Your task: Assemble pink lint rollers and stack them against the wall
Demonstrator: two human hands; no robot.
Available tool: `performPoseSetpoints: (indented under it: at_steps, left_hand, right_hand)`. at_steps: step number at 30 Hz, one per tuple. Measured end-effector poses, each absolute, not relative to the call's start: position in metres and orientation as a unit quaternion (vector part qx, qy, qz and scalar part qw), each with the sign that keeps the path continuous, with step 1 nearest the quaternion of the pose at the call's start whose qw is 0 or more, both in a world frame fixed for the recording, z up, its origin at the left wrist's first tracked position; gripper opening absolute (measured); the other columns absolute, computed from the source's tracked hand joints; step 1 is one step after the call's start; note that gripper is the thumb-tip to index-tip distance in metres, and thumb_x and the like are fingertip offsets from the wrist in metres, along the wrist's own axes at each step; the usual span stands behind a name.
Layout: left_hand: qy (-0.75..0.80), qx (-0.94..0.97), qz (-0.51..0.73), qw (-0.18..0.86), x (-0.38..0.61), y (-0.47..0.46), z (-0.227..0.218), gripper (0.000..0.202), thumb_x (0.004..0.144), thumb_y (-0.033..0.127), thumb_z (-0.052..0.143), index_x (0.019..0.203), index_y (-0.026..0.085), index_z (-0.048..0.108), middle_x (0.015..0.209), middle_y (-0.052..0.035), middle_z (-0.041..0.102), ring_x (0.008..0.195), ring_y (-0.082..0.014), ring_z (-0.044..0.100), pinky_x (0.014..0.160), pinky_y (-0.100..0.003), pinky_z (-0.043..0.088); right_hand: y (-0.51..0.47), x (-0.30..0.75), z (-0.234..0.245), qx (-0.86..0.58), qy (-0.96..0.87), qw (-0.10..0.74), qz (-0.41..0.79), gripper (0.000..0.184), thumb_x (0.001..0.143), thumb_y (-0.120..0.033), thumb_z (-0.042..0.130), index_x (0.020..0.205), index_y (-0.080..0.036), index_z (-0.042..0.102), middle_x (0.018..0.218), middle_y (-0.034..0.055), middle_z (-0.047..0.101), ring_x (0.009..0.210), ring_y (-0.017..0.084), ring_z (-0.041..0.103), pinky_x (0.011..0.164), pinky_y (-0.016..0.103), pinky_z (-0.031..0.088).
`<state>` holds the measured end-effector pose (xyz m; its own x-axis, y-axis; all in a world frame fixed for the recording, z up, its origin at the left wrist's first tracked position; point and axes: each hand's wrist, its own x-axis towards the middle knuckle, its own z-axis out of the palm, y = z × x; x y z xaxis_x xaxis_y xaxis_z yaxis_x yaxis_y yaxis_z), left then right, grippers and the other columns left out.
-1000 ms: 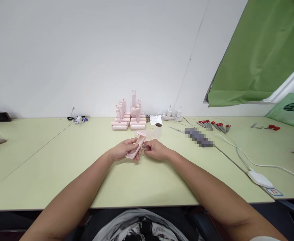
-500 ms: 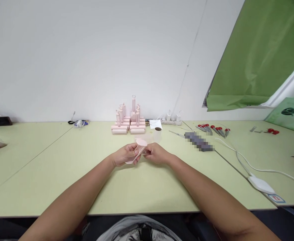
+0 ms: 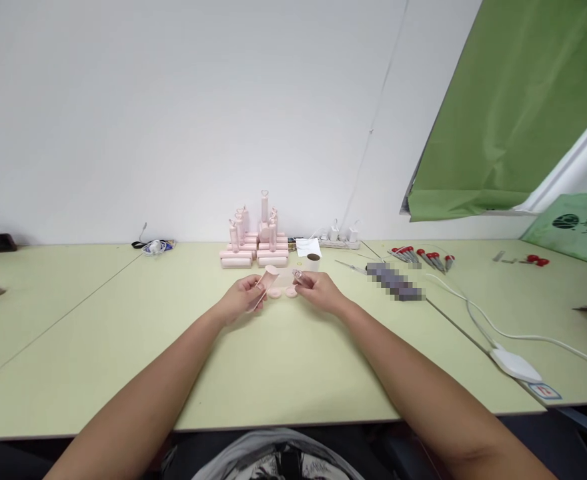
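Note:
My left hand [image 3: 241, 298] is closed around a pale pink tube-shaped piece [image 3: 269, 276] with a slanted oval end. Across a small gap, my right hand [image 3: 319, 291] pinches a small clear part [image 3: 298, 277], mostly covered by the fingers. Between the hands lie two flat round pink pieces [image 3: 275, 293] on the table. A pale pink sheet or box [image 3: 284, 275] is just behind them. Close beyond my right hand stands a white cylinder [image 3: 313, 261] with a dark opening on top.
Stacked pink cylinders [image 3: 237, 262] and upright pink bottle-like pieces [image 3: 272, 233] stand by the wall. A power strip [image 3: 341, 244] lies behind. To the right are red-tipped tools [image 3: 431, 257], a blurred-out dark object [image 3: 395, 282] and a white cable [image 3: 518, 337].
My hands have moved apart, and the clear part in my right hand is now away from the pink piece. The two round pink pieces have come into view between them.

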<state>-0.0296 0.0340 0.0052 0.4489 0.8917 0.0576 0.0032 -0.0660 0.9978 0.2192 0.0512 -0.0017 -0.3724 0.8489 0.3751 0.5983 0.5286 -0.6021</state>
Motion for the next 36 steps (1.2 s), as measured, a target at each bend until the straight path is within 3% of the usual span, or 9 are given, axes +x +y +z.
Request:
performPoseSetpoints:
  at_steps: [3,5,9,14,20,26,32,36]
  left_hand:
    - [0.438,0.625,0.389,0.517,-0.025,0.041,-0.005,0.037,0.076,0.046,0.070,0.094,0.019,0.052,0.064,0.0059,0.053,0.049,-0.0078,0.048,0.045,-0.020,0.031]
    - [0.457,0.620,0.404,0.494,-0.024,0.043,-0.008,0.034,0.076,0.043,0.069,0.093,0.020,0.051,0.064,0.0062,0.053,0.049,-0.0083,0.048,0.045,-0.019,0.029]
    - [0.471,0.611,0.442,0.457,-0.026,0.045,-0.006,0.029,0.077,0.043,0.064,0.090,0.020,0.052,0.070,0.0033,0.058,0.056,-0.0103,0.051,0.051,-0.021,0.035]
    - [0.506,0.675,0.436,0.314,-0.027,0.047,-0.006,0.018,0.081,0.037,0.059,0.079,0.019,0.056,0.068,0.0030,0.055,0.064,-0.0130,0.050,0.061,-0.025,0.037]
    - [0.533,0.772,0.332,0.097,-0.009,0.050,-0.010,0.017,0.086,0.025,0.052,0.091,0.017,0.067,0.089,-0.0065,0.063,0.088,-0.0221,0.057,0.077,-0.033,0.044]
    - [0.516,0.817,0.254,0.041,0.014,0.055,-0.015,0.019,0.082,0.022,0.058,0.089,0.018,0.076,0.090,-0.0106,0.061,0.096,-0.0279,0.055,0.085,-0.039,0.042]
    - [0.497,0.845,0.196,0.033,0.022,0.065,-0.011,0.019,0.084,0.023,0.056,0.080,0.019,0.075,0.082,-0.0095,0.061,0.083,-0.0257,0.060,0.071,-0.035,0.042]
    - [0.478,0.856,0.194,0.034,0.019,0.066,-0.008,0.023,0.088,0.027,0.052,0.084,0.020,0.074,0.086,-0.0088,0.064,0.080,-0.0240,0.060,0.068,-0.034,0.041]
  right_hand:
    - [0.049,0.216,-0.003,-0.437,-0.821,0.318,0.186,0.012,0.079,-0.024,0.053,0.068,-0.019,0.049,0.067,-0.0020,0.049,0.065,0.014,0.046,0.063,0.026,0.036]
    - [0.045,0.210,-0.004,-0.405,-0.845,0.298,0.180,0.006,0.075,-0.016,0.056,0.079,-0.018,0.060,0.084,0.0032,0.062,0.082,0.019,0.055,0.076,0.030,0.041]
    - [0.033,0.194,-0.004,-0.326,-0.912,0.214,0.126,0.038,0.075,-0.007,0.056,0.110,-0.018,0.064,0.119,0.0115,0.063,0.112,0.026,0.052,0.101,0.041,0.037]
    - [0.019,0.186,0.003,-0.338,-0.923,0.127,0.134,0.031,0.080,-0.009,0.054,0.109,-0.016,0.064,0.105,0.0117,0.065,0.102,0.027,0.053,0.088,0.038,0.043]
    - [-0.009,0.174,0.011,-0.341,-0.930,0.053,0.124,0.023,0.082,-0.015,0.054,0.102,-0.019,0.066,0.107,0.0132,0.060,0.097,0.028,0.053,0.080,0.037,0.042]
    - [-0.027,0.160,0.014,-0.330,-0.933,0.044,0.134,0.030,0.081,-0.020,0.059,0.110,-0.020,0.066,0.116,0.0146,0.057,0.107,0.031,0.051,0.083,0.040,0.043]
    - [-0.023,0.164,0.014,-0.346,-0.925,0.047,0.148,0.031,0.082,-0.021,0.059,0.112,-0.020,0.067,0.117,0.0146,0.059,0.108,0.032,0.049,0.088,0.044,0.043]
    - [-0.013,0.170,0.011,-0.351,-0.919,0.077,0.162,0.031,0.082,-0.018,0.059,0.111,-0.019,0.068,0.119,0.0143,0.059,0.109,0.030,0.049,0.089,0.042,0.044]
